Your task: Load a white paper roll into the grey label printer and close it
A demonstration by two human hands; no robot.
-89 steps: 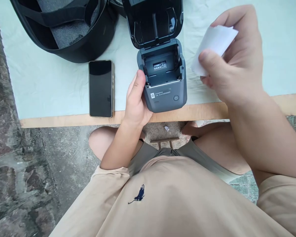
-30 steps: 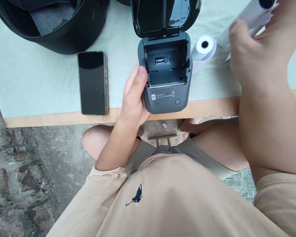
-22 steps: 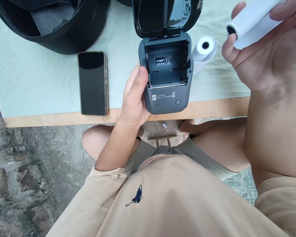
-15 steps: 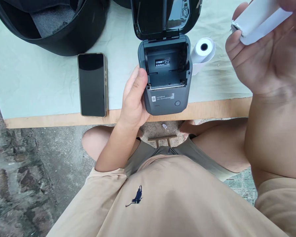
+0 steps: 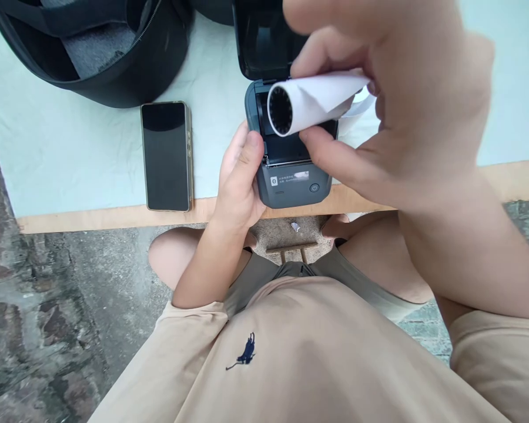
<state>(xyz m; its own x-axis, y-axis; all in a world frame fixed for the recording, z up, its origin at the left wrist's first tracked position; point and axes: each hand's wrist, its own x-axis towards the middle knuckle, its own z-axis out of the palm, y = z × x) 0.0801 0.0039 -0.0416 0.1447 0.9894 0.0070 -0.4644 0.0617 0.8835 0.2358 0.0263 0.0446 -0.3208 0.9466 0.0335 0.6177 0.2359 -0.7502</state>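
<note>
My left hand (image 5: 241, 176) is closed round the left side of a dark grey portable label printer (image 5: 291, 197) at the table's front edge. The printer's black lid (image 5: 264, 47) stands raised, and part of its paper bay shows. Above the bay, my right hand (image 5: 405, 111) pinches a small paper roll (image 5: 308, 106) between thumb and fingers. The roll's round, dark hollow end faces left, and a loose flap of paper hangs along its side. My right hand hides part of the lid and most of a second white roll (image 5: 361, 106) lying to the printer's right.
A smartphone (image 5: 166, 155) lies screen up to the left of the printer. Behind it stands an unzipped black round case (image 5: 127, 76) with grey fabric inside. Pale green cloth (image 5: 70, 153) covers the table, whose wooden edge (image 5: 114, 218) runs above my legs.
My right hand has brought the paper roll from the upper right leftward and down over the open printer, turning its hollow end left. My left hand still holds the printer.
</note>
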